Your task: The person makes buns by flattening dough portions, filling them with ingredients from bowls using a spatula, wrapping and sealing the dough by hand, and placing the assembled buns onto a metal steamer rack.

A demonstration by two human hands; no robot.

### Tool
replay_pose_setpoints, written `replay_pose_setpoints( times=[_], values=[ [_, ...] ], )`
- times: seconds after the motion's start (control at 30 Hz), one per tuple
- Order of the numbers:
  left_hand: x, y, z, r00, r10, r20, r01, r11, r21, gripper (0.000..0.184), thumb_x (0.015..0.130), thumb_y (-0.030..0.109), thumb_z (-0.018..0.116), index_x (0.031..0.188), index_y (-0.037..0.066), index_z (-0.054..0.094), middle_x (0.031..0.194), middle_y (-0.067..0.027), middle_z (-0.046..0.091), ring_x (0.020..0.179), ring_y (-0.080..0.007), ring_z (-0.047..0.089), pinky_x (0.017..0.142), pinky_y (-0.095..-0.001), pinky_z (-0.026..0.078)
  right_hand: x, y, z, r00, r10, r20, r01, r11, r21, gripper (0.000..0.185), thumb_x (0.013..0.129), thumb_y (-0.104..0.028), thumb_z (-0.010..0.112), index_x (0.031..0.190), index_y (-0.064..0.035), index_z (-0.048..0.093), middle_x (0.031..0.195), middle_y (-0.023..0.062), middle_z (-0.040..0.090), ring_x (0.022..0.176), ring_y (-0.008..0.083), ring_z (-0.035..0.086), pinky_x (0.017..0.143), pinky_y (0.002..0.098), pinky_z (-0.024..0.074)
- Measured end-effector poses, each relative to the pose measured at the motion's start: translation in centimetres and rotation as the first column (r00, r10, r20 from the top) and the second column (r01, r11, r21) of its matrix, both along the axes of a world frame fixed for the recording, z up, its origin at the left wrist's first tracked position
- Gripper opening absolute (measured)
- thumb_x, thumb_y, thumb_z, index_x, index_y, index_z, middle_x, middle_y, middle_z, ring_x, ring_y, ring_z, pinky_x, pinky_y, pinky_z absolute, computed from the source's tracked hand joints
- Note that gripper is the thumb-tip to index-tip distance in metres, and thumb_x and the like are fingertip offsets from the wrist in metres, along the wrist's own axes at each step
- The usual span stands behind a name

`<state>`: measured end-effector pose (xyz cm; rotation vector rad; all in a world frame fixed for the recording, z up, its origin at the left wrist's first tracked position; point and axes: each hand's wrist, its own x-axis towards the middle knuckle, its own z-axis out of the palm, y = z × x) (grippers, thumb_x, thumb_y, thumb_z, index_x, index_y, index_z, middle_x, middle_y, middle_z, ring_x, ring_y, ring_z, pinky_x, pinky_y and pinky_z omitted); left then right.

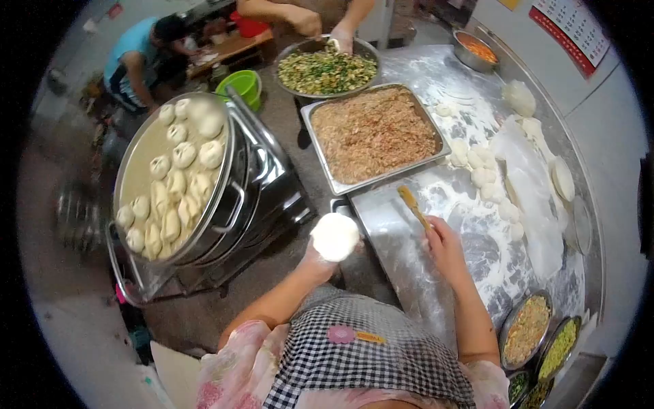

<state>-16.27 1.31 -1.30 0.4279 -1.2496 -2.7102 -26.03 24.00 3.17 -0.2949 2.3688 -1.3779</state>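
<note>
My left hand [316, 263] holds a flat round dough wrapper [334, 236] on its palm; most of the fingers are hidden beneath the dough. A small wooden spatula [411, 204] is gripped by the handle in my right hand [445, 247], over the near edge of the floured metal table [398, 242]. Its blade points toward a rectangular metal tray [332, 183] of minced meat filling [375, 133], just beyond both hands. On the table to the right of that tray lie several more dough rounds [484, 176].
At left, a large round steamer [234, 204] carries several buns [184, 155]. Another person's hands [303, 20] work over a bowl [364, 49] of chopped vegetables [327, 71]. Bowls of filling [526, 330] stand at lower right. A person in blue [133, 58] bends at upper left.
</note>
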Motion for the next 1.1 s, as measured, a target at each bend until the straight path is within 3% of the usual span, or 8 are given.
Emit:
replay_pose_setpoints(
  times=[0.1,0.13,0.2,0.27,0.43,0.5,0.97,1.1],
  values=[
    [-2.5,-3.8,-0.1,0.991,-0.083,0.107,0.096,0.988,-0.122,0.028,0.079,0.007,0.064,0.104,0.0,0.055,0.092,-0.0151,0.063,0.08,-0.0232,0.063,0.075,-0.0346,0.052,-3.3,-2.7,-0.1,0.986,0.072,-0.149,-0.046,0.984,0.174,0.027,0.089,-0.01,0.045,0.115,-0.0072,0.054,0.082,0.0126,0.062,0.067,0.0232,0.057,0.062,0.0322,0.0452],
    [-3.0,-5.4,-1.1,0.986,-0.159,0.038,0.136,0.669,-0.731,0.048,0.075,0.004,0.069,0.118,0.002,0.046,0.103,-0.0155,0.06,0.095,-0.0241,0.061,0.082,-0.0395,0.052,-4.1,-3.6,0.0,0.973,0.115,-0.2,-0.067,0.97,0.232,0.028,0.088,-0.01,0.046,0.116,-0.0085,0.054,0.083,0.0141,0.062,0.071,0.0272,0.059,0.064,0.0347,0.0459],
    [-4.5,-7.0,-2.8,0.996,-0.074,-0.045,0.064,0.979,-0.194,0.041,0.079,0.002,0.062,0.117,0.0,0.047,0.11,-0.0141,0.058,0.097,-0.0231,0.06,0.082,-0.0369,0.052,-5.8,-5.7,0.8,0.951,0.193,-0.242,-0.086,0.916,0.392,0.03,0.086,-0.008,0.046,0.115,-0.0102,0.055,0.087,0.0165,0.061,0.081,0.0316,0.059,0.07,0.0388,0.0458],
    [-6.1,-8.2,-2.8,0.996,-0.084,0.016,0.083,0.995,0.052,0.036,0.081,0.001,0.058,0.116,-0.001,0.048,0.111,-0.0138,0.057,0.096,-0.0221,0.06,0.082,-0.0357,0.052,-7.3,-7.4,2.0,0.931,0.27,-0.247,-0.102,0.839,0.534,0.032,0.084,-0.006,0.046,0.114,-0.0113,0.056,0.09,0.0179,0.061,0.087,0.0332,0.059,0.074,0.0414,0.0456],
    [-7.9,-10.0,-2.5,0.997,-0.061,0.04,0.061,0.998,-0.005,0.032,0.083,0.0,0.055,0.115,-0.002,0.049,0.106,-0.0126,0.059,0.094,-0.0195,0.06,0.082,-0.033,0.051,-10.1,-9.7,2.6,0.895,0.434,-0.103,-0.199,0.596,0.778,0.032,0.08,-0.005,0.046,0.109,-0.0117,0.058,0.097,0.0203,0.06,0.093,0.0331,0.058,0.079,0.0423,0.045],
    [-8.5,-10.8,-3.6,0.998,-0.062,0.009,0.058,0.875,-0.481,0.029,0.082,0.002,0.057,0.11,-0.002,0.052,0.101,-0.0101,0.061,0.092,-0.0174,0.06,0.081,-0.0302,0.05,-10.9,-9.8,2.3,0.856,0.504,-0.112,-0.263,0.612,0.746,0.032,0.08,-0.004,0.05,0.11,-0.0092,0.058,0.09,0.0199,0.061,0.085,0.0333,0.059,0.073,0.041,0.0462],
    [-10.2,-12.5,-5.0,0.997,0.03,0.071,0.014,0.834,-0.551,0.036,0.074,0.009,0.071,0.104,0.0,0.055,0.096,-0.0085,0.062,0.087,-0.0163,0.06,0.077,-0.0291,0.049,-15.5,-12.3,2.9,0.811,0.433,0.392,-0.578,0.693,0.43,0.014,0.084,-0.003,0.046,0.086,0.0018,0.059,0.063,0.0048,0.055,0.059,0.0122,0.053,0.056,0.0282,0.0422],
    [-10.6,-12.3,-5.0,0.988,0.029,0.15,0.022,0.944,-0.328,0.036,0.072,0.012,0.072,0.102,0.0,0.056,0.095,-0.0093,0.062,0.087,-0.0184,0.06,0.078,-0.03,0.048,-16.6,-12.5,2.9,0.777,0.416,0.472,-0.593,0.734,0.33,0.014,0.086,-0.004,0.046,0.084,0.0005,0.06,0.06,0.0019,0.054,0.052,0.0091,0.049,0.049,0.0238,0.0396]
  ],
)
